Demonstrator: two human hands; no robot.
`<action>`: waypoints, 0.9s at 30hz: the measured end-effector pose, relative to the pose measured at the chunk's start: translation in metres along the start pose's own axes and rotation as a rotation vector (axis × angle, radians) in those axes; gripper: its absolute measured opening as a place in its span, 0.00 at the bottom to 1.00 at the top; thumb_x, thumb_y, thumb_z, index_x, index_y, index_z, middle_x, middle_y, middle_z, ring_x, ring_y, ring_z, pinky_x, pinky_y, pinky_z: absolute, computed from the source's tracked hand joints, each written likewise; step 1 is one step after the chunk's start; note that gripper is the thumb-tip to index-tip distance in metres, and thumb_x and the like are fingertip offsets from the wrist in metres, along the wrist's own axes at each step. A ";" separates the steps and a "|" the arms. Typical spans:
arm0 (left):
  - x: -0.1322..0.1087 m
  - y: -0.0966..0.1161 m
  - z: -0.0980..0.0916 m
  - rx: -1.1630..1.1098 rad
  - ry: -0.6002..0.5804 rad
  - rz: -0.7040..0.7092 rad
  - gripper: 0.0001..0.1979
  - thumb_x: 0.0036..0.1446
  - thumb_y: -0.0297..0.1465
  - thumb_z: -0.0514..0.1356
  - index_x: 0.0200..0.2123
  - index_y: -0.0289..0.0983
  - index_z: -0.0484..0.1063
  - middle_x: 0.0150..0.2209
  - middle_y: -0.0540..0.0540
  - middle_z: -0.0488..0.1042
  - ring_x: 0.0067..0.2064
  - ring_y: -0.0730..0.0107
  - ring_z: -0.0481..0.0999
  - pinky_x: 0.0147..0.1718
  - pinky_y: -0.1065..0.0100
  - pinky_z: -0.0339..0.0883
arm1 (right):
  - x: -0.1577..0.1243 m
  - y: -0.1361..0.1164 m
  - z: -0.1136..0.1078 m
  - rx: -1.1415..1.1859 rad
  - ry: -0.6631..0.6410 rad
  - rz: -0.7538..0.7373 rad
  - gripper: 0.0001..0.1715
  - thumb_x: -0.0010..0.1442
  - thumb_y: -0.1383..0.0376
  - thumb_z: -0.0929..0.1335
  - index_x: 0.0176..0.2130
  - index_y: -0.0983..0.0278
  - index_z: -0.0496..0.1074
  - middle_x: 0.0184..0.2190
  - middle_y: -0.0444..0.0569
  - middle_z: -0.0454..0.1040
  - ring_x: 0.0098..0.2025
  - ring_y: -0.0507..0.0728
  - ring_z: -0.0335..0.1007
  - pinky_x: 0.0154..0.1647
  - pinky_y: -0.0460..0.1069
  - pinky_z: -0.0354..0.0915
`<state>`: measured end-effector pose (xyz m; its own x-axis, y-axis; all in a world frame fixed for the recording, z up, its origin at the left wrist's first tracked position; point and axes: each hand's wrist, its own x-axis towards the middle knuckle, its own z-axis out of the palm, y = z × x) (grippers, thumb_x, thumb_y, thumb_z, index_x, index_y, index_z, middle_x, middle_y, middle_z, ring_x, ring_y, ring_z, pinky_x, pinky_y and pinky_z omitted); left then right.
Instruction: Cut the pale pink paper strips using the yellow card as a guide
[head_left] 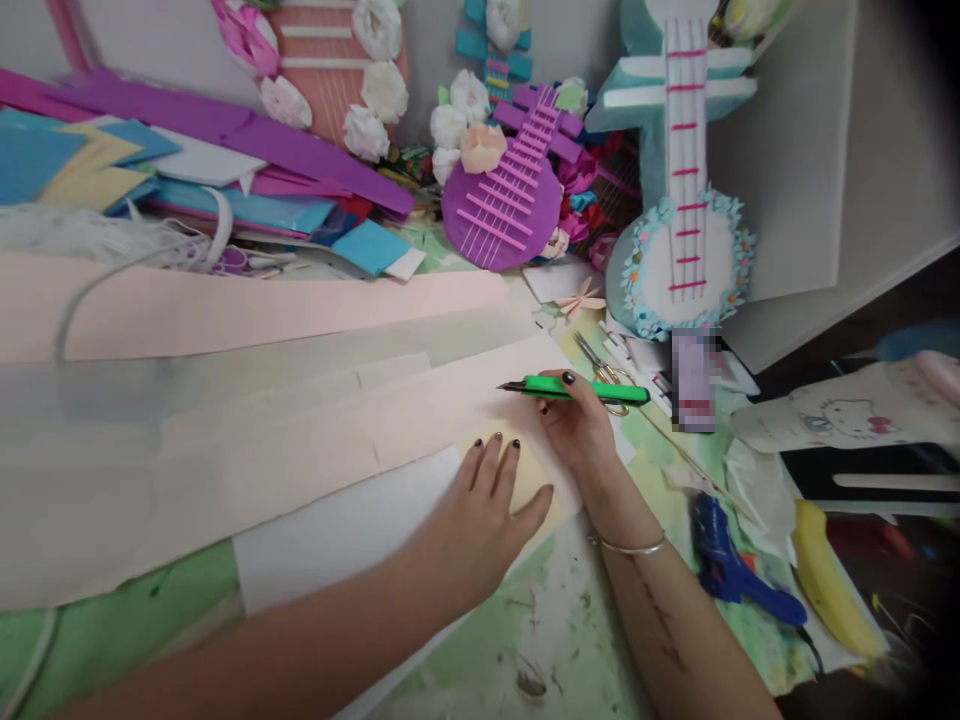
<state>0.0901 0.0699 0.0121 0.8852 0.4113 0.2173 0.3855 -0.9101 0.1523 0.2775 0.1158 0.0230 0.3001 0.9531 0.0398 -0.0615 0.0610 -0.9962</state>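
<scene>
My right hand point(576, 425) grips a bright green craft knife point(585, 387), its dark pointed tip aimed left just over a long sheet of pale peach paper point(315, 440). Whether the tip touches the sheet I cannot tell. With fingers spread, my left hand point(480, 530) rests palm down on the papers near the sheet's lower edge. Partly under that sheet lies a white sheet point(315, 540), and some pale yellow paper shows between my hands. A pair of gold-handled scissors point(589, 350) lies just behind the knife.
Paper string instruments stand at the back: a purple one point(510, 205) and a turquoise one point(679, 240). Coloured sheets point(225, 140) are heaped at the back left. On the right lie a blue glue gun point(731, 570), a banana point(832, 580) and a pixelated object point(694, 380).
</scene>
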 end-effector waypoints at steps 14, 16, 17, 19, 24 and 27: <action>0.001 0.000 -0.001 -0.024 -0.004 -0.008 0.29 0.58 0.34 0.59 0.61 0.37 0.56 0.61 0.26 0.60 0.63 0.34 0.58 0.57 0.37 0.50 | -0.001 -0.003 0.003 0.084 -0.091 0.065 0.15 0.50 0.59 0.73 0.26 0.61 0.64 0.27 0.43 0.73 0.24 0.51 0.69 0.25 0.48 0.66; 0.001 0.000 -0.001 -0.016 0.016 -0.007 0.29 0.58 0.34 0.59 0.61 0.37 0.57 0.61 0.26 0.61 0.63 0.36 0.59 0.57 0.38 0.52 | -0.004 -0.001 0.002 0.097 -0.147 0.070 0.11 0.49 0.63 0.75 0.27 0.62 0.69 0.28 0.44 0.75 0.27 0.52 0.72 0.29 0.48 0.68; 0.002 0.000 -0.001 -0.015 0.028 -0.007 0.29 0.58 0.34 0.59 0.61 0.37 0.57 0.61 0.26 0.61 0.63 0.35 0.59 0.57 0.38 0.53 | -0.005 0.000 0.002 0.089 -0.175 0.073 0.09 0.48 0.64 0.75 0.28 0.62 0.72 0.29 0.45 0.76 0.30 0.53 0.73 0.32 0.49 0.69; 0.002 0.000 0.000 -0.021 0.042 -0.010 0.29 0.57 0.34 0.60 0.60 0.36 0.57 0.61 0.24 0.60 0.63 0.33 0.58 0.57 0.38 0.53 | -0.007 0.001 0.001 0.050 -0.222 0.085 0.10 0.46 0.66 0.77 0.29 0.63 0.75 0.30 0.47 0.78 0.34 0.55 0.75 0.36 0.50 0.71; 0.000 0.000 0.001 -0.045 0.041 -0.013 0.29 0.57 0.34 0.60 0.60 0.36 0.57 0.62 0.24 0.58 0.64 0.34 0.57 0.58 0.37 0.51 | -0.009 0.001 0.002 -0.003 -0.260 0.126 0.10 0.45 0.66 0.78 0.30 0.63 0.78 0.31 0.49 0.80 0.33 0.56 0.76 0.36 0.51 0.71; -0.001 0.001 0.001 -0.042 0.049 -0.020 0.28 0.58 0.34 0.60 0.60 0.36 0.58 0.62 0.25 0.59 0.64 0.34 0.56 0.58 0.38 0.52 | -0.010 -0.003 0.005 0.022 -0.231 0.124 0.08 0.45 0.67 0.77 0.29 0.64 0.78 0.30 0.48 0.80 0.33 0.55 0.77 0.35 0.50 0.72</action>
<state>0.0901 0.0692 0.0112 0.8629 0.4328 0.2609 0.3913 -0.8989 0.1969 0.2699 0.1080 0.0258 0.0639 0.9959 -0.0635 -0.1057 -0.0565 -0.9928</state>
